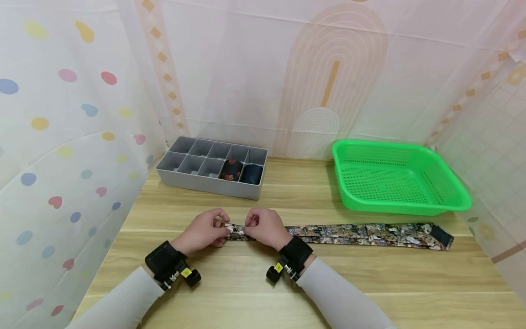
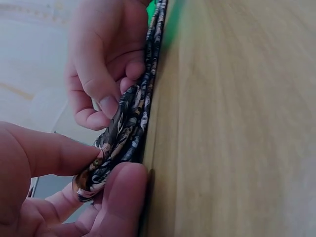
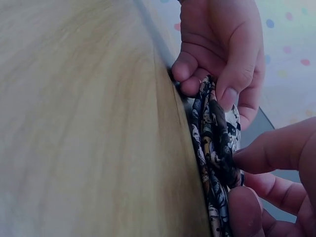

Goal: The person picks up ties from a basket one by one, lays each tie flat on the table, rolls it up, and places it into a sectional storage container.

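Note:
A necktie (image 1: 328,234) printed with a dense multicoloured pattern lies lengthwise on the table, its dark-tipped end to the right. Its left end is folded in layers, seen edge-on in both wrist views. My left hand (image 1: 207,230) pinches the folded end between thumb and fingers; in the left wrist view its thumb (image 2: 123,195) presses the near side of the fold. Just to the right, my right hand (image 1: 269,228) pinches the layers, with its index finger (image 3: 271,153) and thumb on either side of them. The hands partly cover the folded part.
A grey divided box (image 1: 207,186) stands at the back left. Two front compartments at its right hold a dark roll with orange patches (image 1: 232,170) and a navy roll (image 1: 251,174). A green plastic basket (image 1: 404,208) sits at the back right, behind the tie. Patterned curtains surround the table.

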The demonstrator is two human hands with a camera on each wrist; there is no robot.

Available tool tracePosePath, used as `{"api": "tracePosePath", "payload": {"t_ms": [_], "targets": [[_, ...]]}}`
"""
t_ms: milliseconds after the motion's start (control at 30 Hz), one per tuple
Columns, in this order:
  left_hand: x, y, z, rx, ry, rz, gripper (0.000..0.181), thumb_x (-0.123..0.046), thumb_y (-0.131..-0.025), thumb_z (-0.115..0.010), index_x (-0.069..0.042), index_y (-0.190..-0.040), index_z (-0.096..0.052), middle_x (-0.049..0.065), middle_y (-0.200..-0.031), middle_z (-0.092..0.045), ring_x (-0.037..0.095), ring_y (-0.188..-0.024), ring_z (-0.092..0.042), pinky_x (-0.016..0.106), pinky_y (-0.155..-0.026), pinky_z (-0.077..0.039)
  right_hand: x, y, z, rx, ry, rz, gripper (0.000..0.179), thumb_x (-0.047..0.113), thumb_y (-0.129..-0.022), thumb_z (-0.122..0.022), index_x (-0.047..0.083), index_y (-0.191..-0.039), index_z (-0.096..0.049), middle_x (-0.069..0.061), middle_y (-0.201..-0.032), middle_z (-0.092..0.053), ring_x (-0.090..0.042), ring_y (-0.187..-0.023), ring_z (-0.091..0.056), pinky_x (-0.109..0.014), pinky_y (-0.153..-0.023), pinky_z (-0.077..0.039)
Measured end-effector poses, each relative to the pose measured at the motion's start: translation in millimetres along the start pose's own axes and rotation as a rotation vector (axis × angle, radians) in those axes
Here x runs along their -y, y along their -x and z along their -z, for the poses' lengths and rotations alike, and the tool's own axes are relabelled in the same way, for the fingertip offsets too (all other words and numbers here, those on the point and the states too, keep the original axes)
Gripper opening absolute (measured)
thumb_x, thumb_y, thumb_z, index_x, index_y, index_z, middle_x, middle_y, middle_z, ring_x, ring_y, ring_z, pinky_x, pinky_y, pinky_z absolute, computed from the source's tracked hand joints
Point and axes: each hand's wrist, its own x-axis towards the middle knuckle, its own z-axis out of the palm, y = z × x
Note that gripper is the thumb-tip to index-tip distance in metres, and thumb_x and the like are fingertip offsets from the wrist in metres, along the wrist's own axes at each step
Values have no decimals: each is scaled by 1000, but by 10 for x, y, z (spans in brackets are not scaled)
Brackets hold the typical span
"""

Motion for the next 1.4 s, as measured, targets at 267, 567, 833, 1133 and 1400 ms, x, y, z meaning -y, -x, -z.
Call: {"api": "tracePosePath", "payload": {"t_ms": [267, 567, 833, 1133, 1400], "targets": [[-35, 40, 47, 7, -365, -140, 43, -17, -82, -89, -9, -119, -66, 2, -82, -65, 14, -69, -62, 31, -66, -54, 13, 9, 16, 14, -56, -24, 4, 16, -88, -76, 18, -91, -73, 6, -74, -67, -9, -65, -59, -26, -66, -46], [-59, 41, 71, -98, -584, -201, 26, -11, -81, -80, -14, -104, -69, 1, -82, -60, 15, -71, -54, 31, -65, -44, 38, 24, 33, -2, -72, -50, 10, 24, -100, -68, 20, -95, -76, 5, -78, -69, -11, -63, -59, -29, -68, -48], [25, 0, 247, -100, -394, -131, 17, -17, -87, -71, -13, -102, -63, 5, -89, -64, 17, -72, -57, 32, -68, -44, -5, 11, 102, -13, 5, -58, 10, 25, -100, -69, 17, -98, -74, 3, -83, -69, -11, -72, -59, -30, -72, -48], [-2, 19, 361, -16, -207, -26, 43, -37, -94, -76, -9, -124, -64, 9, -85, -59, 21, -60, -67, 37, -63, -60, -10, 9, 177, 50, 22, -27, 7, 22, -92, -77, 17, -94, -72, 5, -75, -68, -9, -64, -60, -28, -69, -49], [27, 52, 500, -45, -310, -59, 25, -17, -93, -78, -6, -112, -67, 11, -102, -75, 18, -81, -70, 35, -67, -55, 48, 21, 53, 139, -100, 71, 8, 16, -95, -76, 13, -101, -72, 4, -77, -67, -8, -56, -59, -25, -60, -50]]}}
